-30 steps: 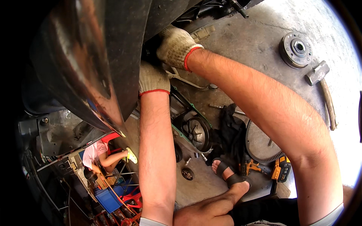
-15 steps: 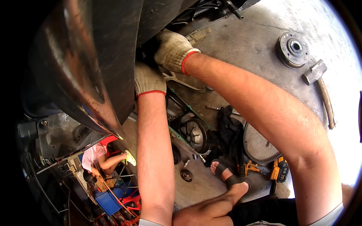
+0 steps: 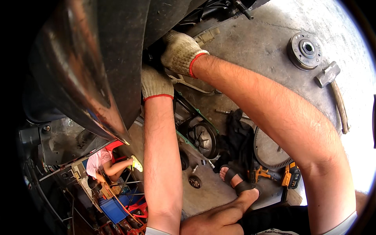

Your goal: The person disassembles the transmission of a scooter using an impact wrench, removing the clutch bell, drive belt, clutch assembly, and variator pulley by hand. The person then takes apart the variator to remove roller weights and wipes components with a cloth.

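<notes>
Both our gloved hands reach under the dark scooter body panel (image 3: 113, 58): left hand (image 3: 156, 81) and right hand (image 3: 179, 51) side by side, grips hidden, near the engine case (image 3: 196, 133).

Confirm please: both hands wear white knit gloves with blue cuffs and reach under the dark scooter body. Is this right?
Not quite. In the head view the gloves on the left hand and right hand have red cuffs, not blue. The rest holds: both are white knit and reach under the dark scooter body.
</notes>
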`<state>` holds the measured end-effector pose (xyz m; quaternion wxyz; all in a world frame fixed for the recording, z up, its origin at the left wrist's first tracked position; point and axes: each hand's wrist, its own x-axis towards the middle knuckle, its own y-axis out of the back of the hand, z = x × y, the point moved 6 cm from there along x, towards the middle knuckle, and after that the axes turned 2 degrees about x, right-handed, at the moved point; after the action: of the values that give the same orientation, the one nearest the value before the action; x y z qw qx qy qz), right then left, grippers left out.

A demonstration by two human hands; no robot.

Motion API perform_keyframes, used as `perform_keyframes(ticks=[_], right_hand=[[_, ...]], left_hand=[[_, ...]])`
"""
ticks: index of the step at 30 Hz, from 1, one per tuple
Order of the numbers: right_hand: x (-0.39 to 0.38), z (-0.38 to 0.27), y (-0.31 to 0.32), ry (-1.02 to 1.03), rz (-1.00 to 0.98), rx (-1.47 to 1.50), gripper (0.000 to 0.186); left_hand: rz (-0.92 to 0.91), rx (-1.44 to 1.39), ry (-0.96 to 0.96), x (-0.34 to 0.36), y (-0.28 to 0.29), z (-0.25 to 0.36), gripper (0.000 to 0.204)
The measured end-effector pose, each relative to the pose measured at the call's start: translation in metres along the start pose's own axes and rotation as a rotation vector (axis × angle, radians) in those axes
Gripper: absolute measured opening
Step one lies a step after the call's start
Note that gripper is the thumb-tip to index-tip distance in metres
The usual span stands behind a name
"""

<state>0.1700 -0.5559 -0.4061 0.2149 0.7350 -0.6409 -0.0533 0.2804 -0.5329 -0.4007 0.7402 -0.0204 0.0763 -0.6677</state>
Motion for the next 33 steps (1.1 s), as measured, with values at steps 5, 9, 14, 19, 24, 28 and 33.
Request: perform_keyframes(ticks=[5,9,14,19,24,28,33], right_hand=[[-0.001,-0.001,-0.006,0.061,-0.024,-0.141,0.055],[-0.01,0.01,-0.001,-0.002,-0.007,-0.037,0.057],[-0.028,-0.01,0.011,-0.069,0.053,0.176,0.052],[-0.042,-0.004,0.017,-0.008,0.149,0.239,0.047],[-0.055,-0.007,0.02,0.082,0.272,0.304,0.048],[-0.06,-0.007,0.014,0.056,0.231,0.316,0.052],[-0.071,-0.009,0.014,0.046,0.24,0.344,0.051]], left_hand=[[0.022,-0.023,0.007,-0.001,-0.003,-0.003,0.063],[0.041,-0.043,0.019,-0.002,-0.004,-0.015,0.064],[0.073,0.045,-0.014,-0.017,0.004,0.004,0.061],[0.083,0.135,-0.043,-0.029,-0.004,0.0,0.055],[0.066,0.836,-0.349,-0.049,-0.012,0.023,0.035],[0.102,0.96,-0.474,-0.056,-0.016,0.025,0.022],[0.017,1.248,-0.626,-0.072,-0.023,0.032,0.021]])
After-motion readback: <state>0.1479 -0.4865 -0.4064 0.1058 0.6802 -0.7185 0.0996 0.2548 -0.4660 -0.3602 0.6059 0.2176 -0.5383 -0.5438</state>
